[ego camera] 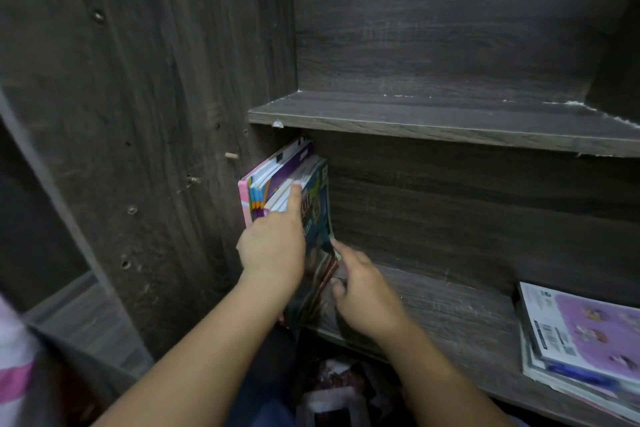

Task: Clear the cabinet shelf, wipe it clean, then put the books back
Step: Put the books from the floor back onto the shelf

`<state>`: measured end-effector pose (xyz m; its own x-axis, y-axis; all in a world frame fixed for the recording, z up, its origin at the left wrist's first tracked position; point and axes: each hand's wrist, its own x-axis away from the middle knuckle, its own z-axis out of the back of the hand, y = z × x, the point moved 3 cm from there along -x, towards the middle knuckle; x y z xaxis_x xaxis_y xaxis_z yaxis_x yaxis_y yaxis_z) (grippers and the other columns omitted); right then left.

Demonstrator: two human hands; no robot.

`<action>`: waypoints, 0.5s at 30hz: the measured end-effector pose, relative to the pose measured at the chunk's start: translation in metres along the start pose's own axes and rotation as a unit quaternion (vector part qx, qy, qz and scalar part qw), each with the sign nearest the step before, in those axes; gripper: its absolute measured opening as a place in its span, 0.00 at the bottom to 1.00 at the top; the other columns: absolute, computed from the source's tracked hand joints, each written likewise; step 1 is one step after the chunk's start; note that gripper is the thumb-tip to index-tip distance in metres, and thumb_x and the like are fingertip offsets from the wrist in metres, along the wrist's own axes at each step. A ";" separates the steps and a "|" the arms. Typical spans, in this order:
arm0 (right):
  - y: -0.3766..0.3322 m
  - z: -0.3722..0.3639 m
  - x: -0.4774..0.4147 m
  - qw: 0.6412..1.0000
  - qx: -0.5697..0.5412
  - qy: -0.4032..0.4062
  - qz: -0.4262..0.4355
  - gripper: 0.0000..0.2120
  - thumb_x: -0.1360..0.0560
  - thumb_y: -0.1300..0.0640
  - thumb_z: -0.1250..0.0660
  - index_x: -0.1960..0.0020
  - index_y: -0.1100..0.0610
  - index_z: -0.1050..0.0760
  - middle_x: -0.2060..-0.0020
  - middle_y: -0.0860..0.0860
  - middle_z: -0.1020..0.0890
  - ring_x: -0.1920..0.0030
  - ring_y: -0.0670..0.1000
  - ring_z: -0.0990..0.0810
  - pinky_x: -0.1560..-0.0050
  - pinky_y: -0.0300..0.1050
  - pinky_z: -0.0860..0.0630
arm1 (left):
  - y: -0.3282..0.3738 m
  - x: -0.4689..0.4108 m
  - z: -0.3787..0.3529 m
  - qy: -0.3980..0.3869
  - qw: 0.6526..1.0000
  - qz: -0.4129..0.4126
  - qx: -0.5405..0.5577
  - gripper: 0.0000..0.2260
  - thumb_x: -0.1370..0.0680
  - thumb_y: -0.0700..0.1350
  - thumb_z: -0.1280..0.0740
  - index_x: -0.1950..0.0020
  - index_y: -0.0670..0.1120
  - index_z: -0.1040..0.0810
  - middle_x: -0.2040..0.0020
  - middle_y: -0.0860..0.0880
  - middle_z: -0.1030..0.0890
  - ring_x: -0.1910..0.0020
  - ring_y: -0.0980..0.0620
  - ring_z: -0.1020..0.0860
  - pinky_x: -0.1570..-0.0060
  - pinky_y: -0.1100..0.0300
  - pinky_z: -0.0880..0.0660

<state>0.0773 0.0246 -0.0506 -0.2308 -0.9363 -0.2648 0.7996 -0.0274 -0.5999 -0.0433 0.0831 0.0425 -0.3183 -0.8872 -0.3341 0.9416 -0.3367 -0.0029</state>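
Note:
Several thin books (pixel 277 180) stand upright at the left end of the dark wood cabinet shelf (pixel 450 315), leaning against the side panel. My left hand (pixel 273 246) rests on their front edges, with the forefinger stretched up along the pages. My right hand (pixel 363 291) is just to the right, its forefinger touching the green cover of the outermost book (pixel 320 215). That book bends outward at the bottom. A flat pile of books (pixel 581 343) with a purple cover on top lies at the shelf's right end.
Another shelf (pixel 450 128) sits above, with white specks along its back edge. The cabinet's left side panel (pixel 156 149) shows screw holes and a wooden dowel. Below the shelf lies a dim heap of bags (pixel 332 388). A pink and white cloth (pixel 14 357) is at far left.

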 end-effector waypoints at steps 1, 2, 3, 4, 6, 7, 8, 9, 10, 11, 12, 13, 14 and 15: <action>0.000 0.002 0.001 1.000 0.014 -0.003 -0.010 0.31 0.23 0.57 0.40 0.23 0.46 0.45 0.29 0.50 0.34 0.31 0.53 0.31 0.35 0.50 0.30 | -0.002 0.002 0.000 0.008 1.000 -0.007 -0.003 0.34 0.19 0.42 0.41 0.21 0.56 0.60 0.48 0.46 0.21 0.53 0.45 0.20 0.65 0.54 0.30; 0.000 0.005 0.001 0.999 0.028 -0.009 -0.013 0.30 0.23 0.58 0.40 0.23 0.46 0.44 0.29 0.50 0.33 0.32 0.54 0.30 0.35 0.51 0.29 | -0.005 0.003 0.002 0.012 1.000 -0.016 -0.008 0.33 0.18 0.43 0.41 0.21 0.56 0.57 0.49 0.47 0.21 0.54 0.45 0.20 0.66 0.54 0.31; -0.001 0.010 0.002 0.999 0.042 -0.013 -0.012 0.30 0.23 0.59 0.40 0.23 0.47 0.44 0.30 0.51 0.33 0.32 0.54 0.30 0.35 0.50 0.30 | -0.007 0.007 0.005 0.018 0.999 -0.025 -0.016 0.31 0.18 0.43 0.41 0.21 0.57 0.53 0.50 0.47 0.21 0.54 0.45 0.20 0.66 0.55 0.31; -0.003 0.015 0.000 0.998 0.054 -0.015 -0.008 0.30 0.23 0.59 0.40 0.23 0.47 0.43 0.30 0.51 0.33 0.32 0.54 0.30 0.34 0.48 0.31 | -0.010 0.009 0.010 0.027 0.999 -0.033 -0.027 0.28 0.19 0.42 0.41 0.22 0.57 0.48 0.50 0.47 0.20 0.54 0.45 0.20 0.66 0.55 0.31; -0.007 0.026 -0.004 0.997 0.075 -0.019 0.000 0.30 0.23 0.60 0.39 0.23 0.48 0.43 0.29 0.51 0.34 0.32 0.54 0.31 0.35 0.46 0.32 | -0.016 0.012 0.024 0.038 0.997 -0.040 -0.048 0.24 0.20 0.43 0.40 0.25 0.56 0.41 0.49 0.47 0.20 0.53 0.44 0.20 0.65 0.55 0.29; -0.011 0.030 -0.007 0.996 0.086 -0.021 0.005 0.30 0.23 0.59 0.39 0.23 0.48 0.42 0.30 0.51 0.33 0.32 0.54 0.31 0.36 0.46 0.31 | -0.018 0.013 0.034 0.042 0.997 -0.039 -0.058 0.23 0.20 0.44 0.39 0.26 0.55 0.38 0.49 0.47 0.20 0.52 0.44 0.20 0.64 0.54 0.28; -0.014 0.033 -0.011 0.995 0.099 -0.023 0.011 0.30 0.23 0.59 0.38 0.24 0.48 0.41 0.30 0.51 0.33 0.33 0.54 0.30 0.37 0.47 0.30 | -0.020 0.013 0.043 0.047 0.996 -0.039 -0.069 0.22 0.20 0.44 0.38 0.27 0.55 0.36 0.48 0.47 0.20 0.52 0.44 0.20 0.64 0.55 0.28; -0.019 0.035 -0.014 0.993 0.114 -0.023 0.020 0.29 0.23 0.58 0.37 0.24 0.48 0.40 0.31 0.51 0.32 0.34 0.54 0.29 0.37 0.48 0.28 | -0.021 0.015 0.053 0.054 0.994 -0.040 -0.084 0.21 0.21 0.45 0.38 0.28 0.55 0.34 0.48 0.47 0.20 0.52 0.44 0.20 0.65 0.56 0.29; -0.024 0.036 -0.018 0.991 0.128 -0.022 0.030 0.29 0.24 0.58 0.37 0.25 0.48 0.39 0.32 0.51 0.31 0.34 0.55 0.29 0.38 0.49 0.28 | -0.022 0.015 0.062 0.059 0.992 -0.043 -0.101 0.19 0.21 0.45 0.37 0.30 0.54 0.32 0.49 0.47 0.20 0.52 0.44 0.20 0.65 0.57 0.30; -0.029 0.036 -0.020 0.989 0.138 -0.022 0.040 0.29 0.24 0.57 0.36 0.25 0.48 0.39 0.32 0.52 0.30 0.34 0.55 0.29 0.38 0.50 0.28 | -0.023 0.017 0.071 0.060 0.990 -0.042 -0.117 0.17 0.21 0.45 0.37 0.32 0.54 0.30 0.50 0.48 0.20 0.53 0.45 0.20 0.66 0.57 0.32; -0.035 0.036 -0.024 0.988 0.143 -0.024 0.050 0.30 0.25 0.57 0.36 0.25 0.49 0.39 0.32 0.52 0.31 0.34 0.56 0.29 0.38 0.51 0.28 | -0.025 0.020 0.079 0.057 0.989 -0.041 -0.134 0.15 0.21 0.45 0.37 0.34 0.54 0.28 0.52 0.48 0.21 0.54 0.45 0.20 0.67 0.57 0.33; -0.041 0.035 -0.028 0.988 0.142 -0.026 0.061 0.31 0.25 0.56 0.35 0.24 0.49 0.41 0.31 0.53 0.32 0.33 0.56 0.30 0.37 0.52 0.29 | -0.027 0.023 0.087 0.051 0.986 -0.039 -0.151 0.15 0.21 0.45 0.37 0.35 0.53 0.27 0.54 0.48 0.21 0.55 0.45 0.20 0.67 0.57 0.34; -0.047 0.035 -0.032 0.988 0.136 -0.028 0.070 0.33 0.24 0.54 0.34 0.23 0.49 0.43 0.30 0.53 0.33 0.32 0.57 0.31 0.36 0.53 0.30 | -0.028 0.025 0.092 0.044 0.984 -0.036 -0.166 0.15 0.22 0.44 0.37 0.35 0.53 0.26 0.53 0.48 0.21 0.54 0.45 0.20 0.67 0.57 0.35; -0.054 0.033 -0.036 0.988 0.128 -0.030 0.081 0.35 0.24 0.53 0.33 0.23 0.49 0.46 0.28 0.53 0.35 0.31 0.57 0.33 0.34 0.55 0.31 | -0.030 0.029 0.098 0.036 0.983 -0.033 -0.178 0.15 0.22 0.44 0.37 0.35 0.52 0.26 0.51 0.48 0.20 0.52 0.45 0.20 0.66 0.57 0.34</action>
<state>0.0609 0.0486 0.0161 -0.0618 -0.9545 -0.2919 0.9391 0.0434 -0.3408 -0.0918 0.0370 0.1249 -0.3831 -0.8383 -0.3880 0.9021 -0.2493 -0.3522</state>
